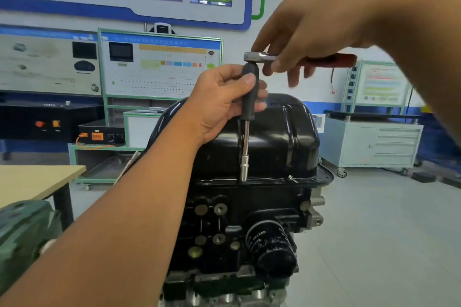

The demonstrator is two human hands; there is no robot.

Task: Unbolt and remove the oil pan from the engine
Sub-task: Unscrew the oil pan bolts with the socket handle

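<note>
Running up from the lower left of the frame, the bare left forearm ends in the left hand, its fingers curled round the black handle of an upright driver whose socket stands on the flange of the black oil pan at centre. That pan sits bolted atop the engine. At upper right, the right hand pinches a ratchet, red-handled, lying level across the driver's top.
</note>
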